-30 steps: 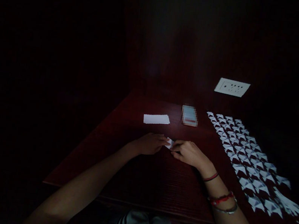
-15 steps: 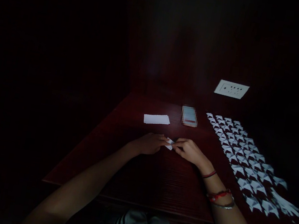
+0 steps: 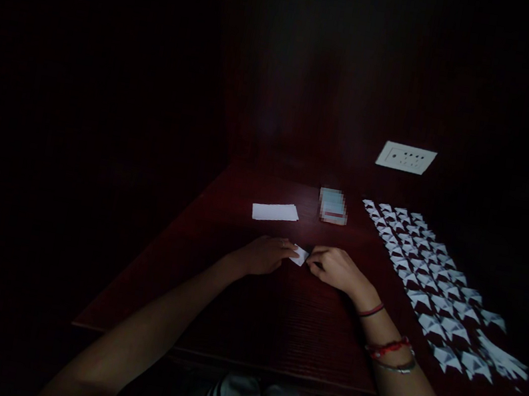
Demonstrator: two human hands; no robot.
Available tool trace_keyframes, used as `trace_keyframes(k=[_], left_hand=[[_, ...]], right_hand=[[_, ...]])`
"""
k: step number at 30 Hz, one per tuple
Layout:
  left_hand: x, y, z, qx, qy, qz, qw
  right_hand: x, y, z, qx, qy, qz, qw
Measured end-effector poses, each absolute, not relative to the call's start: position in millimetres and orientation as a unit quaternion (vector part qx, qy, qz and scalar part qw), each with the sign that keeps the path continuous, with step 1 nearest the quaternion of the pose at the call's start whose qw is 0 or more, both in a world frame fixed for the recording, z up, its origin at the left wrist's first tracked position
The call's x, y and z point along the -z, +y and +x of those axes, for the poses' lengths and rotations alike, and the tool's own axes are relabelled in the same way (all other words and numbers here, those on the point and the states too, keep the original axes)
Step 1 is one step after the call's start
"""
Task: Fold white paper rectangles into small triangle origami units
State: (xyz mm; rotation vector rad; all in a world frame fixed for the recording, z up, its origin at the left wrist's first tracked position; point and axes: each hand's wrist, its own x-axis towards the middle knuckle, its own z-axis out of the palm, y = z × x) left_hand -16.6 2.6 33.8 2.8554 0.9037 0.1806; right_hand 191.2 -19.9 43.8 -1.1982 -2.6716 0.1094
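Note:
A small folded piece of white paper (image 3: 298, 256) lies low over the table between my two hands. My left hand (image 3: 265, 254) grips its left side, fingers pressed together on it. My right hand (image 3: 333, 267) is closed, its curled fingertips at the paper's right edge; what lies inside the curl is hidden. Just beyond the hands rests a flat stack of white paper sheets (image 3: 275, 212). To the right, several folded paper shapes (image 3: 426, 280) with pointed corners stand in rows.
A phone (image 3: 333, 206), its screen pixelated, lies behind my right hand. Loose white paper strips (image 3: 504, 358) sit at the right end of the rows. A white socket plate (image 3: 406, 158) is on the back wall. The dark red table (image 3: 294, 324) has its front edge above my knees.
My right fingertips have drawn slightly right and curled in, so more of the folded paper shows. My left hand keeps its place on the paper. The view has shifted slightly.

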Motion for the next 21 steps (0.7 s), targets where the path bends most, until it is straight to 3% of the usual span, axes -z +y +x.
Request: trace_keyframes(k=[5,16,21], left_hand=[[-30.3,7.4,-20.0,-0.065,0.285,0.953,0.076],[-31.3,10.3,-17.6,-0.109,0.285,0.949,0.082],[-32.8,7.9,-16.0,-0.129,0.371,0.919,0.038]], right_hand=[[-40.4,-20.3,187.6,-0.032,-0.905,-0.402,0.131],[-44.9,-22.3,192.1,-0.091,-0.932,-0.336,0.101],[-45.4,-21.9,191.5,-0.108,-0.929,-0.338,0.109]])
